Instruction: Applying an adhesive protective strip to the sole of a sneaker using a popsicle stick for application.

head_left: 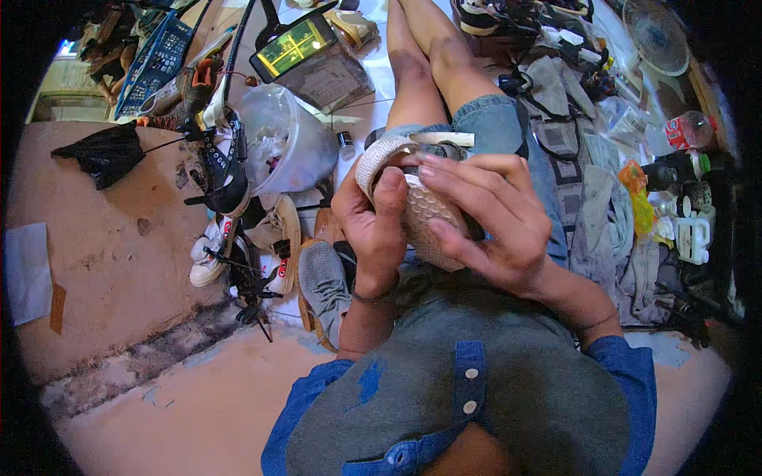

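Observation:
Above my lap I hold a shoe with a pale, textured sole [429, 226]. A light band at its far end curls up, apart from the patterned face, leaving a gap. My left hand [373, 222] grips it from the left, its thumb lying along the near side of that gap. From the right, my right hand [496, 206] has its fingers reaching over the shoe toward the gap, with the thumb against the patterned face. Both hands are closed on it. The shoe's upper is mostly hidden by the fingers and the sole.
On the left are a translucent plastic bucket [290, 143], a grey knit shoe [321, 274], and white sneakers [210, 254]. A phone [294, 49] leans by a box [329, 83]. Grey cloths [595, 214], bottles and a white jug [693, 238] lie right, below a fan [655, 36].

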Tool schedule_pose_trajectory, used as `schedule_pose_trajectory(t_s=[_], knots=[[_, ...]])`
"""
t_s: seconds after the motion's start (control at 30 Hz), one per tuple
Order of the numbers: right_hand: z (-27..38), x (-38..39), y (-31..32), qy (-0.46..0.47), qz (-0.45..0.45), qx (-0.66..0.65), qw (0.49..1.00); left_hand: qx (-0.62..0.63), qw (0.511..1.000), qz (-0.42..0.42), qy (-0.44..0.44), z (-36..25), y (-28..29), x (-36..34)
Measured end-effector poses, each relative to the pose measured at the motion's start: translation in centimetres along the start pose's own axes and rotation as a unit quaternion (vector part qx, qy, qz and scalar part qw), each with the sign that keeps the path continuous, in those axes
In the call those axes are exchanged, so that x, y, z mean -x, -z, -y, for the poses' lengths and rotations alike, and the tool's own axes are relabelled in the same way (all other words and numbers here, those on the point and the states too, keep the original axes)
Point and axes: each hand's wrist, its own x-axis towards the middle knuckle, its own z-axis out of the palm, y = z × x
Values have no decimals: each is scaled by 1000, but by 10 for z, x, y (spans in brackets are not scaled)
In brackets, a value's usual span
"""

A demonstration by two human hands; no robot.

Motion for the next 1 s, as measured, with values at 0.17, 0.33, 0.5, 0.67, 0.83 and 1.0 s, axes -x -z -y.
schedule_pose_trajectory(t_s=[0.17, 0.33, 0.5, 0.67, 0.83, 1.0], knots=[[5, 7, 2, -14, -30, -32, 999, -3, 999, 13, -38, -3, 1, 0], [8, 19, 9, -23, 26, -38, 999, -1, 1000, -11, 15, 4, 18, -6], [10, 23, 8, -41, 84, -16, 996, 10, 1000, -7, 9, 6, 17, -15], [10, 2, 5, -36, 96, -16, 995, 4, 1000, 7, -13, 2, 14, -13], [6, -24, 7, -12, 103, 10, 995, 39, 999, 18, 9, -9, 1, -7], [7, -17, 4, -14, 110, -12, 994, 59, 998, 4, 5, -4, 4, -5]])
